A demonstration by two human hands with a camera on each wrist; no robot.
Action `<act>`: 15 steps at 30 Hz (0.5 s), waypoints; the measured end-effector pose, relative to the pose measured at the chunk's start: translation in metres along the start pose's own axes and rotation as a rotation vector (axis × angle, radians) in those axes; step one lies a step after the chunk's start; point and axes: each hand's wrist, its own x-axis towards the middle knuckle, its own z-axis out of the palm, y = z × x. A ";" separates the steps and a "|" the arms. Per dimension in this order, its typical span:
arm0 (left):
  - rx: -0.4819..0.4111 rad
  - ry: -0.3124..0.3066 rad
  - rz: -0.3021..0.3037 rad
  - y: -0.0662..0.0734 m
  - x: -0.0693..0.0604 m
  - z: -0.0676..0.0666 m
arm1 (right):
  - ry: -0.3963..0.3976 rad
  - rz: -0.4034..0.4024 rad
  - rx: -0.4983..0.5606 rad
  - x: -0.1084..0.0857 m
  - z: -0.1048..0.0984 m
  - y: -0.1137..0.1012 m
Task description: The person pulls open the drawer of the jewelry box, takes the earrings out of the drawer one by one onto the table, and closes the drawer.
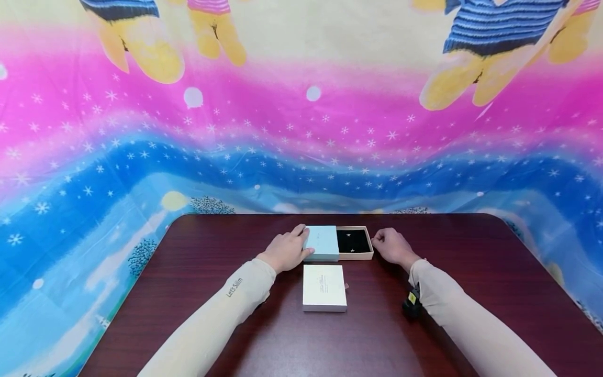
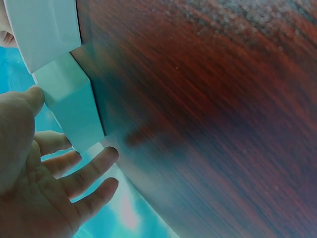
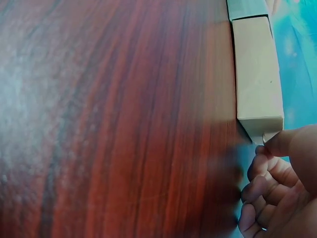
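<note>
A light blue slide-out gift box (image 1: 322,243) lies near the far edge of the table. My left hand (image 1: 286,250) holds the box's sleeve (image 2: 74,106) at its left end, thumb on the near side and the other fingers spread. To the right, a cream inner drawer (image 1: 356,256) sticks partly out of the sleeve. Black lining (image 1: 360,241) fills the drawer, with small star-shaped pieces on it. At the drawer's right end (image 3: 258,69) my right hand (image 1: 392,246) pinches a small pull tab between thumb and forefinger, its other fingers curled.
Nearer to me, a closed white box (image 1: 323,288) with faint lettering and a small tab on its right side lies on the dark red wooden table (image 1: 212,246). Behind the table's far edge hangs a colourful patterned cloth (image 1: 301,131).
</note>
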 end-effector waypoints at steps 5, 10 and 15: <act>-0.003 0.001 0.002 0.000 0.000 -0.001 | 0.004 -0.003 -0.003 -0.001 0.000 0.000; 0.001 0.003 0.002 0.001 -0.001 -0.001 | 0.007 -0.004 0.001 -0.001 0.000 0.000; -0.001 0.007 0.003 0.001 0.000 -0.001 | 0.010 -0.009 -0.001 0.000 0.000 0.001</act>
